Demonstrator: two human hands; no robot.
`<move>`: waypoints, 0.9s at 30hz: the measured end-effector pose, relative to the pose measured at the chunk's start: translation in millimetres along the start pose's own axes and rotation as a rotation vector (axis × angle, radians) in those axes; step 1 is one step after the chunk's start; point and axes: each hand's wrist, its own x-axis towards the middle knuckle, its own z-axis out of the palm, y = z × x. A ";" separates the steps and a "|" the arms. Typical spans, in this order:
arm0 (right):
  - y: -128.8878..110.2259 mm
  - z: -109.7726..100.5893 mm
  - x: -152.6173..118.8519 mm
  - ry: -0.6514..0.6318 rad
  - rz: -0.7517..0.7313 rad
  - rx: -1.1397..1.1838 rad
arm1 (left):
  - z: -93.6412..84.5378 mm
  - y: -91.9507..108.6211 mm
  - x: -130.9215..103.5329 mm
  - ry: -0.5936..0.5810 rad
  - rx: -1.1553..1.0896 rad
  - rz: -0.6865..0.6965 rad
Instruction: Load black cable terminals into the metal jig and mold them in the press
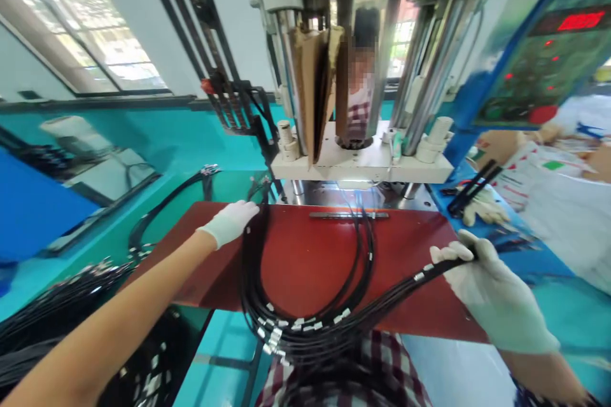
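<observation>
A large bundle of thin black cables (310, 337) with white tags curves in a U over the red-brown board (305, 261), its lower part hanging over my lap. My left hand (233, 222), in a white glove, is closed round the bundle's left end, with the loose tips sticking out beyond the fingers. On the right, my gloved right hand (491, 292) grips another end of the cables, thumb on top. A few cable ends run under the press head (363, 172), past a dark metal strip (348, 215) on the board.
A control panel (548, 70) with red lights stands at the right, near a spare glove (482, 205) and white sacks (558, 197). More black cables (62, 299) lie at the left. A cardboard piece (315, 89) stands against the press column.
</observation>
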 end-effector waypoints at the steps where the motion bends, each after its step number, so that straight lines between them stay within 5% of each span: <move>1: -2.0 3.0 1.2 -0.043 0.028 0.232 | -6.5 -0.7 -6.7 0.011 0.002 0.007; 4: -12.1 19.2 3.8 -0.458 0.215 1.119 | -28.5 19.4 -21.0 0.121 -0.046 -0.009; 6: -22.8 34.4 4.6 -0.770 0.343 1.355 | -42.0 54.2 -22.5 0.217 -0.334 0.058; 10: -42.7 62.3 1.4 -1.051 0.285 1.275 | -54.4 143.5 1.0 0.133 -1.248 0.243; 13: -47.3 73.8 -1.6 -1.129 0.296 1.185 | -53.9 194.2 31.8 -0.145 -1.788 0.288; 15: -47.1 79.1 -1.9 -1.119 0.357 1.158 | -54.4 215.2 46.5 -0.319 -1.893 0.350; 20: -52.0 90.7 2.1 -0.819 0.491 1.285 | -55.2 223.3 58.1 -0.326 -1.769 0.463; 22: -56.1 92.8 5.1 -0.743 0.508 1.295 | -49.6 209.9 64.1 -0.179 -1.620 0.426; 25: -59.4 93.0 10.7 -0.715 0.519 1.311 | -36.0 186.9 79.5 0.181 -0.964 0.227; 27: -59.2 93.2 14.6 -0.833 0.541 1.343 | -27.2 179.4 90.7 0.217 -0.470 0.147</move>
